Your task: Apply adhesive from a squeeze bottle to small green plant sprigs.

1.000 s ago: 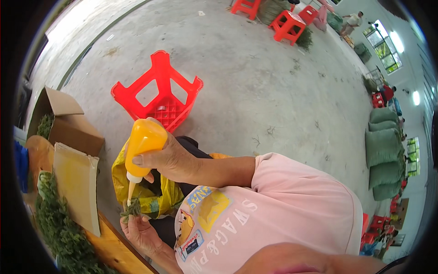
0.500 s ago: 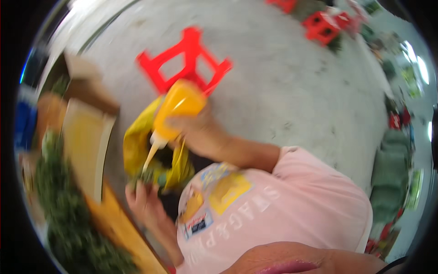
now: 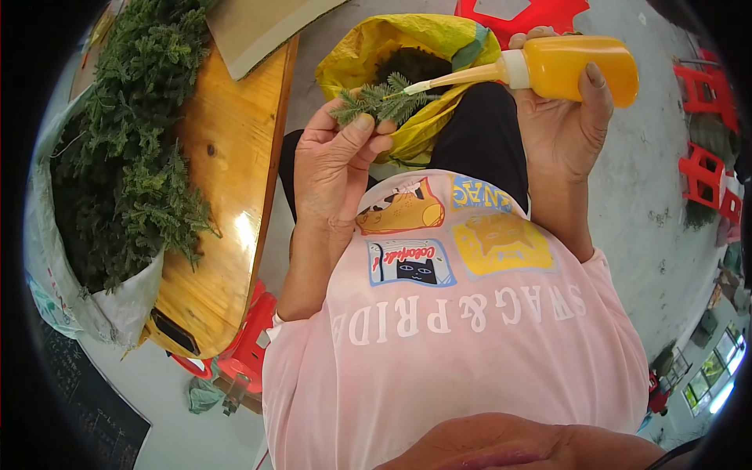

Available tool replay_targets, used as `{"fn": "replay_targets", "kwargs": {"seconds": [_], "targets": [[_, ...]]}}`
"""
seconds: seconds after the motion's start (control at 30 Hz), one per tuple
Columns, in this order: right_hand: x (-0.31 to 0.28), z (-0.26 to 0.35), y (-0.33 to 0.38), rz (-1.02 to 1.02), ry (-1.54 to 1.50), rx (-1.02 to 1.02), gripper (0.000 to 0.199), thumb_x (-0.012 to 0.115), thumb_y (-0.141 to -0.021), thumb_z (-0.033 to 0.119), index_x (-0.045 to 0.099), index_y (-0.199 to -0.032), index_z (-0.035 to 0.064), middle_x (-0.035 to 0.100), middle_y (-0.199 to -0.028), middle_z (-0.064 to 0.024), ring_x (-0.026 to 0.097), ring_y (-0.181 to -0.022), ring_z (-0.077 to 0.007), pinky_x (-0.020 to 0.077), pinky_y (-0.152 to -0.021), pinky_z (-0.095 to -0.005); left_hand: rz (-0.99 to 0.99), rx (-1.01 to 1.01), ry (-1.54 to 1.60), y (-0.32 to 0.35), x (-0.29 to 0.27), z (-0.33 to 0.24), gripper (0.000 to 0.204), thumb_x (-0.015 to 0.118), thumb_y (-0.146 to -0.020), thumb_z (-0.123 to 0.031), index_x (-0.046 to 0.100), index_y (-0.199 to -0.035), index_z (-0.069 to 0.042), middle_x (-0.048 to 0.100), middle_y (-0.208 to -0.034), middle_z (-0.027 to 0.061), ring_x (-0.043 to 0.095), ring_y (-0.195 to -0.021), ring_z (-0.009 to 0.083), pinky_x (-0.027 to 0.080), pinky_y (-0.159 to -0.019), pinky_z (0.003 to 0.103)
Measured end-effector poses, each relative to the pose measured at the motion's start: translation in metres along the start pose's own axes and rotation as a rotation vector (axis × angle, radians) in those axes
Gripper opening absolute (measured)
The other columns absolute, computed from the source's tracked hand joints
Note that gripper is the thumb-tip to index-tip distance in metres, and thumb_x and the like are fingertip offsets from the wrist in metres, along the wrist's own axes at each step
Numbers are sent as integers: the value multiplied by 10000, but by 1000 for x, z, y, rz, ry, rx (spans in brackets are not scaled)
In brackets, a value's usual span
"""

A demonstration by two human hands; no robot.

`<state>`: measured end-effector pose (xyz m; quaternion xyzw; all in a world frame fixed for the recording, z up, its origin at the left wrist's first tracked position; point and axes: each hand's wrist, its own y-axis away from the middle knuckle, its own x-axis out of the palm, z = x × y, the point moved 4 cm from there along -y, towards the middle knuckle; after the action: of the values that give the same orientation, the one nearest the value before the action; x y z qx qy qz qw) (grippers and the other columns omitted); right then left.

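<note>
A small green sprig (image 3: 377, 102) with feathery leaves is lying sideways, pinched at its base, while an orange squeeze bottle (image 3: 570, 69) is lying on its side with its long thin nozzle touching the sprig.

Wooden table (image 3: 227, 196), sack of green sprigs (image 3: 117, 180), yellow bag (image 3: 407, 47), red stools (image 3: 705, 172)

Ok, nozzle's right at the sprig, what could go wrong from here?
1. The squeeze bottle nozzle tip meets the green sprig just above the left hand, so a hard squeeze by the right hand could wet the fingers.
2. Drips may fall into the open yellow bag or onto the black trousers.
</note>
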<state>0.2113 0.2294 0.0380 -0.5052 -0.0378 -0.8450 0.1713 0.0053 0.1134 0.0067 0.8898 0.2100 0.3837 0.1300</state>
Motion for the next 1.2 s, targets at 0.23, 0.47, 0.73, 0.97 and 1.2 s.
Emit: {"fn": "replay_targets", "kwargs": {"seconds": [0.23,0.47,0.73,0.97,1.2], "targets": [[4,-4,-3,4,9,16,374,645,-827,176,517,-1143,23,518,-1171,-188,493,-1142,-350,366,-1035,-437,26,-27,-37,-1,1,1,263,599,-825,43,542,-1081,65,627,-935,146,664,-791,220,581,-655,258],[3,-11,-2,-3,37,35,385,651,-820,180,514,-1152,39,520,-1169,-179,498,-1138,-344,385,-1022,-431,-6,-51,-56,2,5,5,250,600,-822,45,542,-1063,77,622,-947,163,664,-786,230,583,-649,264],[0,-14,1,-33,78,45,381,637,-826,179,513,-1158,39,531,-1164,-176,506,-1137,-342,404,-1007,-431,18,-45,-28,1,3,6,248,594,-823,52,541,-1064,76,620,-953,166,664,-792,242,584,-656,277],[2,-12,1,-16,126,39,381,627,-834,202,503,-1160,50,537,-1151,-159,519,-1125,-319,458,-947,-407,6,-35,-41,2,1,6,231,585,-827,54,563,-1057,61,623,-954,155,663,-786,234,581,-666,277],[2,-7,0,60,229,33,419,638,-828,259,493,-1167,58,543,-1127,-120,536,-1099,-281,534,-671,-250,15,-22,-20,1,-1,8,238,610,-809,44,581,-1044,27,640,-898,156,656,-770,228,578,-644,274]]}}
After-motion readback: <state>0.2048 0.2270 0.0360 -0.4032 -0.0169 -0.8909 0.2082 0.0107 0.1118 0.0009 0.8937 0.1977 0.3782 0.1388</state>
